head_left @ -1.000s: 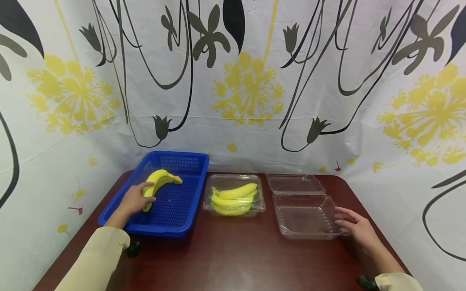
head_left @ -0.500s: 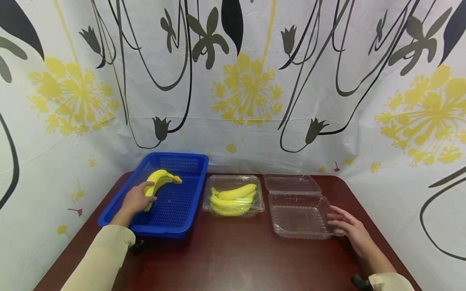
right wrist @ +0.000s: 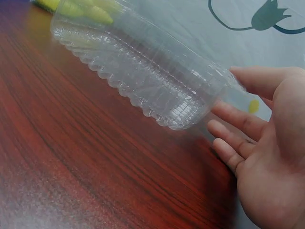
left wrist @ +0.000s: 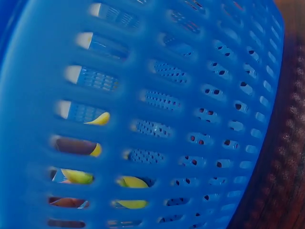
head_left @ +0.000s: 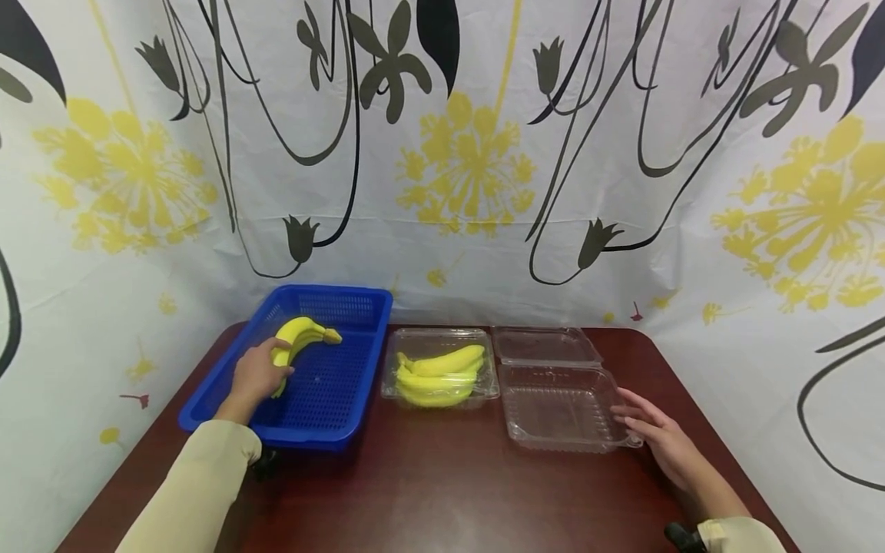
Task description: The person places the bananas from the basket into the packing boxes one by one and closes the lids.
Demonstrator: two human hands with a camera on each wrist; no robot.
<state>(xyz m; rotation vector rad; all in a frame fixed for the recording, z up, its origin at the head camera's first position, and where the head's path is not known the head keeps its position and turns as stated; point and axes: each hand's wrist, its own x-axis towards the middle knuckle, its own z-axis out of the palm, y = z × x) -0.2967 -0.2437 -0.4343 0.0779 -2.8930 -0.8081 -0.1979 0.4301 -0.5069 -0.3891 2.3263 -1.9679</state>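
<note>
A bunch of bananas (head_left: 299,338) lies in the blue basket (head_left: 384,346) on the left. My left hand (head_left: 257,376) grips its near end, thumb on one side and fingers on the other. Through the basket wall's slots, the left wrist view shows only bits of yellow banana (left wrist: 133,182) and hand. On the right sits a clear plastic clamshell container (head_left: 553,407) with its lid (head_left: 546,347) folded back. My right hand (head_left: 660,438) touches its right side with extended fingers. In the right wrist view, the thumb (right wrist: 262,78) is at the container's rim and the fingers are beside its wall.
Between basket and open container stands a closed clear clamshell (head_left: 487,384) with bananas (head_left: 440,376) inside. All rest on a dark red-brown table (head_left: 442,484). A patterned cloth (head_left: 470,269) hangs behind and at both sides.
The open container has slid slightly left toward the closed clamshell, with my right hand moving along at its side. My left hand stays at the bananas in the basket.
</note>
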